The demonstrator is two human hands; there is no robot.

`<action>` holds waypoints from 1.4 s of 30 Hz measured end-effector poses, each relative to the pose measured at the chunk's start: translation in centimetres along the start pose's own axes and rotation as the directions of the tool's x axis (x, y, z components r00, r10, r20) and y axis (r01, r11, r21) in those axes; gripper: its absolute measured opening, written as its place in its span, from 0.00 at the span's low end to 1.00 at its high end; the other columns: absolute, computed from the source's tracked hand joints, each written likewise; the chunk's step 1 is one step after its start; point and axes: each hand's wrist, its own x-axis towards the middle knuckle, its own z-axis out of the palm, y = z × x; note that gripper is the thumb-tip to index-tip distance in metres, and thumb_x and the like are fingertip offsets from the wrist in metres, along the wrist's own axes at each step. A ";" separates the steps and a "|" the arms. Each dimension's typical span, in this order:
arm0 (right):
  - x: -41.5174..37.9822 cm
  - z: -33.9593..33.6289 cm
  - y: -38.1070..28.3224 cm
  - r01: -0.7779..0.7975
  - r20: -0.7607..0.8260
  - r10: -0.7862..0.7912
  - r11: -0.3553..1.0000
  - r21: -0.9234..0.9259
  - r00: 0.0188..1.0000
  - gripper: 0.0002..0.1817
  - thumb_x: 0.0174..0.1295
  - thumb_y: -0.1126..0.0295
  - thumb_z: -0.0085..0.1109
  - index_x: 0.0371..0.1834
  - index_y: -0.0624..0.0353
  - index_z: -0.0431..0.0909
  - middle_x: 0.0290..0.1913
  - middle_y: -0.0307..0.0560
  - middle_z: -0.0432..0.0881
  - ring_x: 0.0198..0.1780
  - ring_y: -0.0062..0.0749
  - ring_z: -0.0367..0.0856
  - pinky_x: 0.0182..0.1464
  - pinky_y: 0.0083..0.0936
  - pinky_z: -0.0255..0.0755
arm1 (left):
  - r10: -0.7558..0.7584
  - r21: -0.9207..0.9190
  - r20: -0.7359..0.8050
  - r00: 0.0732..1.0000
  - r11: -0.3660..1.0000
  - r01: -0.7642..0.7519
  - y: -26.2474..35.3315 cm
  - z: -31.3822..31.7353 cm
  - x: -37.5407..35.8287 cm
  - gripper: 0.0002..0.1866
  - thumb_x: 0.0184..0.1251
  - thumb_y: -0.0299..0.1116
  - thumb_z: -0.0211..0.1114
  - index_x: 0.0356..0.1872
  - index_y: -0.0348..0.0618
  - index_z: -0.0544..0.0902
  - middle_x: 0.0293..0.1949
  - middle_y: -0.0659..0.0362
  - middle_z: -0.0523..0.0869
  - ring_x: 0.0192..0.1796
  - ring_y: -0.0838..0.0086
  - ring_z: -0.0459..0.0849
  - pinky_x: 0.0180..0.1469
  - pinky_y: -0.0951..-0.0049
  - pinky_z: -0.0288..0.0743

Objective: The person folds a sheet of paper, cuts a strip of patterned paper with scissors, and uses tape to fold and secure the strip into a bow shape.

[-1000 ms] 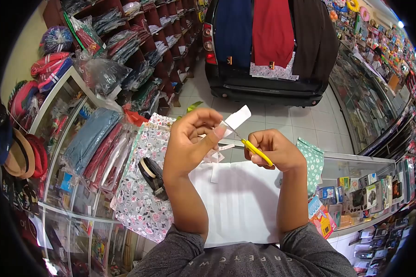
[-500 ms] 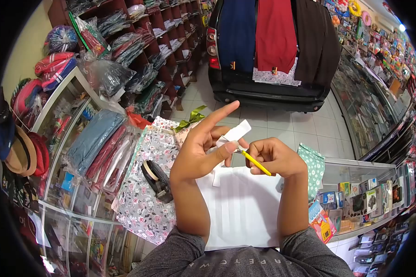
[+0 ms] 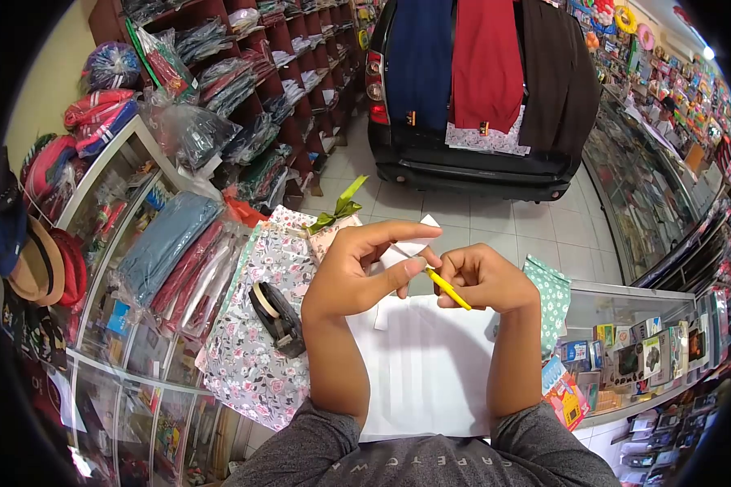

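A folded white paper strip (image 3: pixel 406 252) is pinched in my left hand (image 3: pixel 349 272), between the thumb and the bent fingers. My right hand (image 3: pixel 491 280) grips a slim yellow pen-like tool (image 3: pixel 449 289). The tool's upper end meets the strip by my left fingertips; its exact tip is hard to make out. Below both hands lies a large white sheet (image 3: pixel 426 373). Left of my forearm, a black tape dispenser (image 3: pixel 278 321) rests on grey floral paper (image 3: pixel 244 349).
A green ribbon bow (image 3: pixel 333 215) lies beyond the floral paper. Glass display cases (image 3: pixel 138 357) flank me, with packed clothes (image 3: pixel 170 243) on the left one. Ahead is the rear of a black car (image 3: pixel 471 174) draped with trousers (image 3: pixel 486 73). Green flowered paper (image 3: pixel 548 300) is at right.
My left index finger has come down from its raised, pointing position to curl over the white strip. The strip has tilted. My right hand and the yellow tool have barely shifted.
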 end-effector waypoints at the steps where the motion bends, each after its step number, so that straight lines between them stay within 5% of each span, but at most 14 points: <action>1: 0.0 0.0 0.0 0.005 0.003 -0.005 1.000 0.003 1.000 0.11 0.56 0.70 0.73 0.31 0.59 0.77 0.24 0.33 0.81 0.21 0.06 0.71 0.21 0.11 0.55 | -0.020 -0.012 0.009 1.000 1.000 0.020 0.0 0.0 0.0 0.19 0.67 0.25 0.67 0.59 0.35 0.81 0.44 0.53 0.88 0.38 0.80 0.84 0.31 0.82 0.79; 11: 0.1 0.4 -0.7 -0.072 -0.074 0.071 0.997 -0.002 0.995 0.09 0.58 0.73 0.71 0.31 0.61 0.78 0.26 0.35 0.82 0.24 0.11 0.75 0.24 0.12 0.62 | -0.021 0.026 0.002 1.000 0.999 0.021 -0.6 -0.8 0.2 0.24 0.64 0.25 0.70 0.62 0.35 0.79 0.51 0.51 0.88 0.41 0.81 0.83 0.36 0.81 0.80; 14: 0.8 0.4 0.1 0.008 -0.065 -0.004 0.997 0.073 0.998 0.08 0.58 0.74 0.71 0.31 0.62 0.79 0.31 0.38 0.83 0.27 0.18 0.79 0.26 0.17 0.71 | -0.018 -0.012 -0.109 0.994 1.000 0.017 -1.1 -0.5 0.6 0.27 0.64 0.26 0.70 0.64 0.33 0.76 0.56 0.49 0.85 0.46 0.81 0.82 0.38 0.82 0.80; 16: 1.8 1.2 0.7 0.259 -0.192 -0.227 0.953 0.158 0.955 0.08 0.58 0.74 0.71 0.31 0.64 0.79 0.40 0.43 0.82 0.30 0.24 0.80 0.30 0.24 0.80 | 0.134 -0.029 -0.239 0.962 0.989 -0.145 -1.7 -0.3 1.2 0.32 0.63 0.32 0.69 0.67 0.31 0.73 0.60 0.42 0.81 0.31 0.86 0.76 0.30 0.86 0.70; 18: 2.3 1.7 0.7 0.276 -0.220 -0.235 0.944 0.181 0.947 0.08 0.60 0.74 0.69 0.32 0.65 0.79 0.49 0.48 0.80 0.35 0.30 0.84 0.30 0.27 0.84 | 0.139 0.026 -0.238 0.961 0.990 -0.137 -1.6 -0.6 1.1 0.31 0.71 0.41 0.62 0.69 0.32 0.70 0.63 0.42 0.79 0.30 0.85 0.72 0.28 0.87 0.63; 20: 2.6 2.4 -0.1 0.296 -0.321 -0.198 0.908 0.297 0.926 0.06 0.61 0.74 0.68 0.33 0.64 0.80 0.53 0.51 0.80 0.40 0.35 0.88 0.26 0.25 0.84 | 0.104 -0.181 -0.205 0.973 0.973 -0.142 -2.1 -1.2 1.1 0.32 0.76 0.44 0.56 0.71 0.30 0.67 0.66 0.44 0.76 0.53 0.77 0.79 0.54 0.78 0.74; 22: 3.1 2.7 0.5 0.312 -0.281 -0.231 0.904 0.292 0.932 0.10 0.65 0.69 0.65 0.44 0.64 0.80 0.46 0.51 0.83 0.45 0.37 0.88 0.22 0.20 0.81 | 0.097 -0.086 -0.172 0.980 0.990 -0.113 -1.8 -0.7 1.2 0.33 0.79 0.48 0.48 0.72 0.30 0.65 0.68 0.43 0.73 0.52 0.74 0.81 0.57 0.74 0.72; 26: 4.5 4.0 1.5 0.425 -0.468 -0.200 0.787 0.447 0.861 0.07 0.70 0.70 0.59 0.43 0.63 0.78 0.38 0.44 0.85 0.41 0.31 0.88 0.28 0.21 0.84 | -0.139 0.184 -0.116 0.983 0.970 0.159 -2.0 0.7 1.2 0.33 0.82 0.48 0.43 0.73 0.27 0.62 0.63 0.44 0.78 0.59 0.61 0.78 0.63 0.63 0.67; 29: 5.0 4.0 2.9 0.468 -0.600 -0.112 0.742 0.480 0.792 0.08 0.68 0.73 0.61 0.43 0.67 0.76 0.42 0.51 0.85 0.44 0.33 0.87 0.46 0.28 0.83 | 0.092 0.559 -0.107 0.990 0.829 -0.017 -3.7 1.4 1.8 0.33 0.82 0.48 0.41 0.73 0.27 0.60 0.56 0.44 0.80 0.59 0.55 0.78 0.63 0.64 0.68; 36: 5.3 5.3 2.7 0.474 -0.755 -0.041 0.801 0.367 0.654 0.11 0.67 0.71 0.64 0.44 0.67 0.74 0.40 0.51 0.86 0.40 0.28 0.86 0.43 0.21 0.77 | 0.005 0.589 -0.231 0.973 0.797 0.135 -4.3 2.8 2.5 0.35 0.80 0.48 0.49 0.73 0.26 0.59 0.49 0.41 0.80 0.53 0.54 0.78 0.58 0.63 0.70; 38: 5.5 5.3 2.9 0.436 -0.755 -0.018 0.826 0.359 0.656 0.09 0.68 0.72 0.62 0.43 0.67 0.74 0.42 0.52 0.85 0.44 0.33 0.87 0.47 0.24 0.80 | -0.058 0.532 -0.249 0.967 0.826 0.186 -4.4 1.6 2.3 0.35 0.79 0.49 0.52 0.74 0.29 0.60 0.48 0.42 0.82 0.51 0.61 0.79 0.56 0.65 0.71; 40: 5.5 5.5 2.8 0.503 -0.755 -0.070 0.785 0.362 0.652 0.08 0.69 0.74 0.59 0.43 0.68 0.73 0.45 0.53 0.84 0.47 0.37 0.86 0.53 0.29 0.82 | -0.115 0.384 -0.299 0.947 0.894 0.229 -4.3 -0.3 1.8 0.36 0.77 0.48 0.54 0.68 0.19 0.63 0.47 0.37 0.83 0.52 0.53 0.82 0.58 0.62 0.72; 41: 5.6 5.4 2.9 0.507 -0.739 -0.089 0.780 0.365 0.668 0.07 0.69 0.75 0.58 0.42 0.69 0.73 0.46 0.54 0.83 0.48 0.40 0.86 0.58 0.32 0.82 | -0.219 0.292 -0.336 0.916 0.901 0.322 -3.9 -1.7 1.5 0.32 0.78 0.49 0.54 0.64 0.23 0.72 0.45 0.40 0.85 0.51 0.64 0.83 0.55 0.65 0.72; 42: 5.6 5.4 2.9 0.502 -0.738 -0.083 0.783 0.367 0.669 0.07 0.69 0.75 0.58 0.42 0.69 0.73 0.46 0.54 0.83 0.48 0.40 0.86 0.58 0.32 0.82 | 0.106 0.430 -0.347 0.932 0.901 0.057 -6.4 -3.8 1.0 0.27 0.77 0.47 0.56 0.56 0.27 0.78 0.37 0.49 0.85 0.45 0.74 0.81 0.51 0.68 0.73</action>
